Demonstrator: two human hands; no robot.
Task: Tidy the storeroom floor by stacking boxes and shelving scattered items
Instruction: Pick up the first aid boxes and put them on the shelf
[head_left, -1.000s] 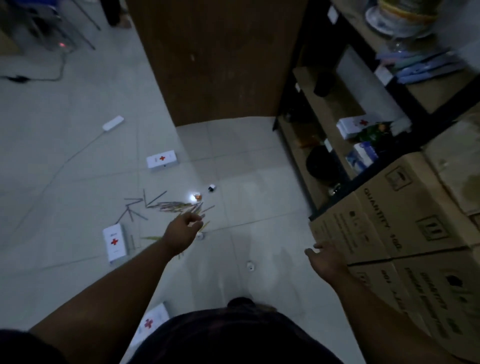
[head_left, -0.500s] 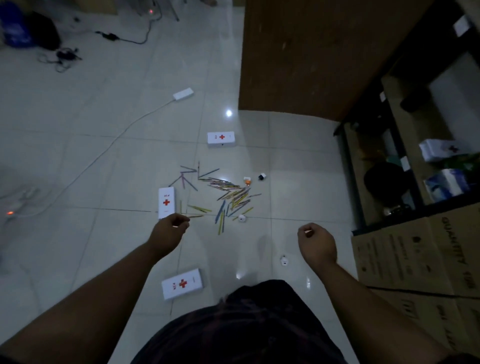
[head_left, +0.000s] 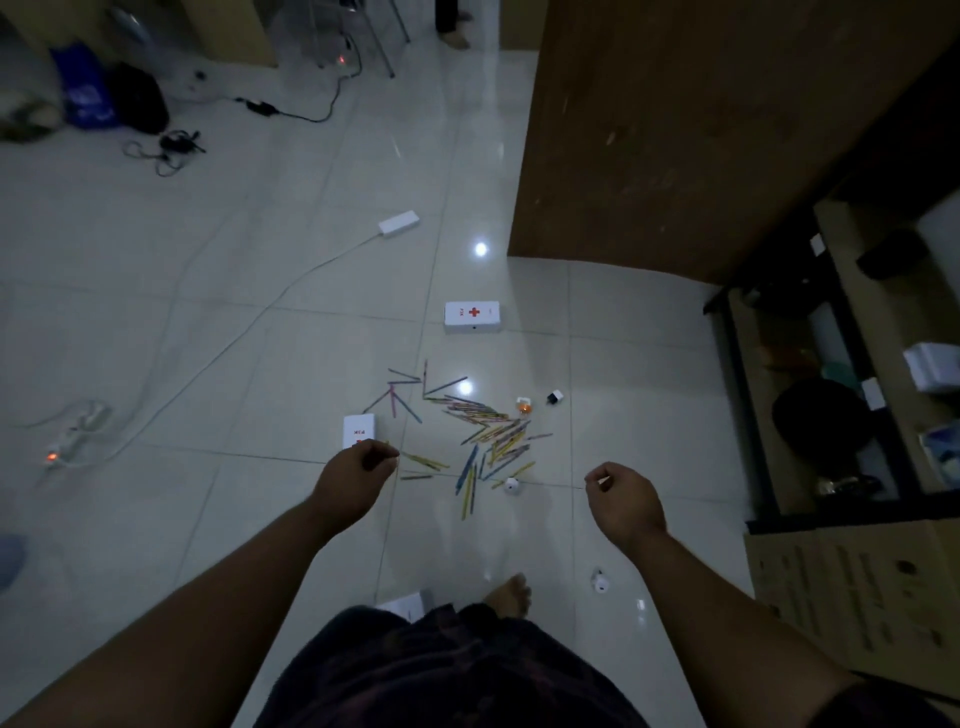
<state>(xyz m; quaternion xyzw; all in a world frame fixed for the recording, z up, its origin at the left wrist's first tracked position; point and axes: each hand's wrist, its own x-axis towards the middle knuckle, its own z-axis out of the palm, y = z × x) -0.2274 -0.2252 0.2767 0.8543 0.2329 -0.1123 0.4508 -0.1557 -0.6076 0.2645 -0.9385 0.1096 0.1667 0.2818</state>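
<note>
Step in hand, as judged: gathering the scattered coloured sticks (head_left: 488, 436), centre of frame, loose on the floor (head_left: 208, 312).

Left grip (head_left: 358, 475) lower centre, right grip (head_left: 626, 499) to its right. Both loosely curled, nothing visibly held, though too dim to rule out something tiny. Both hanging near the pile's lower edge.

Crouch first. Rake sticks into one aligned bundle with flat fingers, then close round the lot; skip picking singly. Mind the small white round piece (head_left: 511, 485) just beside the lower sticks. Take the red-cross box (head_left: 358, 428), partly hidden behind the left grip, separately. Carry to the shelf (head_left: 740, 395), right edge.
</note>
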